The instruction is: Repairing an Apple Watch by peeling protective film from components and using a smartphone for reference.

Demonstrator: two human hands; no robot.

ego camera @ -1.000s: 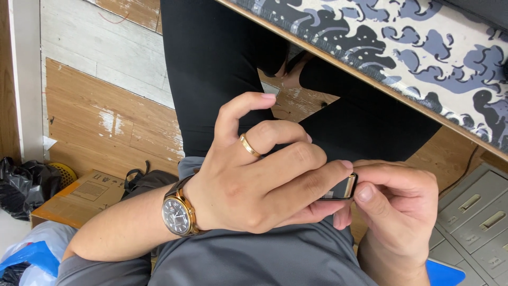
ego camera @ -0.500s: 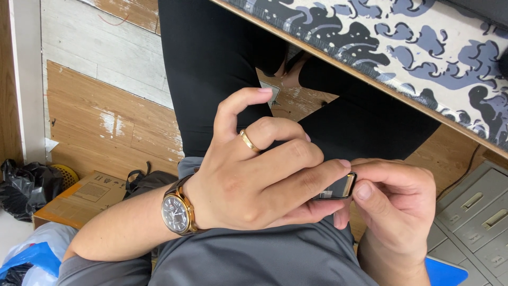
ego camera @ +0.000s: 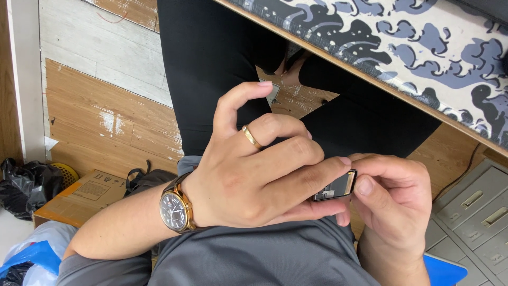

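My left hand (ego camera: 248, 180) and right hand (ego camera: 394, 201) had fingers clamped on a small, flat, dark rectangular piece (ego camera: 334, 186) with a pale edge.

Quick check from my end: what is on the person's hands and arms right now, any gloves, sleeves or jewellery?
No gloves; both hands are bare. The left hand has a gold band ring on one finger, and its wrist carries a wristwatch with a round dark dial, gold-toned case and brown strap. The left forearm is uncovered. The right hand shows no ring or watch. No sleeves reach either wrist.
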